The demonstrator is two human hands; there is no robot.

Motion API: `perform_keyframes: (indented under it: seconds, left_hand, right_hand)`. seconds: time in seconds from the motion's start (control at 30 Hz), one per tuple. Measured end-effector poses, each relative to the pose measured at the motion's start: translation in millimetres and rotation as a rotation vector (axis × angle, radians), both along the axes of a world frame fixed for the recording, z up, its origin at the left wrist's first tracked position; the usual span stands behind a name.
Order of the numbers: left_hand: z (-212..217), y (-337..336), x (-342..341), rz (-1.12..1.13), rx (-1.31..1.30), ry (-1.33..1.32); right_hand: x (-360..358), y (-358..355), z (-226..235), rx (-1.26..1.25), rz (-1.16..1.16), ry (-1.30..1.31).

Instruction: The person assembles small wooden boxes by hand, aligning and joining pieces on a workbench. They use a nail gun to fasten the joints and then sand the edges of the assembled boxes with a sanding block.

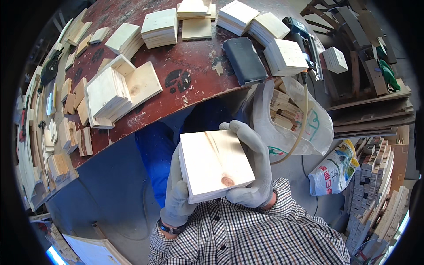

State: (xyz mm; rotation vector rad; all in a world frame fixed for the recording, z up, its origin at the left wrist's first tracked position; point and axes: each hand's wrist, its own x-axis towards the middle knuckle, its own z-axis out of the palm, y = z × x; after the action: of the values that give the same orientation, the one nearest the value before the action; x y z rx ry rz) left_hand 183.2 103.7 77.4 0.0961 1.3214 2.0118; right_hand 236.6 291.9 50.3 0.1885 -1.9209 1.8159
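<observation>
A square stack of thin pale wood boards (215,163) with a small reddish knot is held up close in front of me, below the table edge. My left hand (175,198), in a grey glove, grips its left side. My right hand (254,165), also gloved grey, wraps around its right side and top corner. Checked shirt sleeves cover both forearms.
A dark red worktable (194,75) carries several stacks of square wood boards (160,27), an open wooden box (119,88), a black block (244,59) and a nail gun (304,37) with a hose. A white bag of wood pieces (291,115) hangs by the table's edge. Lumber piles lie at right.
</observation>
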Motion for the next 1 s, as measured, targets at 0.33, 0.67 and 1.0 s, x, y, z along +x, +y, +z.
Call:
perform_keyframes:
  seconds: [0.33,0.67,1.0]
  left_hand:
    - [-25.1,-17.9,4.5,-0.014,0.249,-0.117]
    - [-52.5,-33.4,-3.9,0.216,-0.099,0.719]
    - [-61.9,-25.8,-3.1,0.264,0.135,0.745]
  right_hand:
    - [-5.2,6.8,5.9,0.32,0.118,0.131]
    - [-13.3,16.9,2.4,0.317,0.337,-0.048]
    - [-18.4,10.3,6.1,0.424,0.365,-0.027]
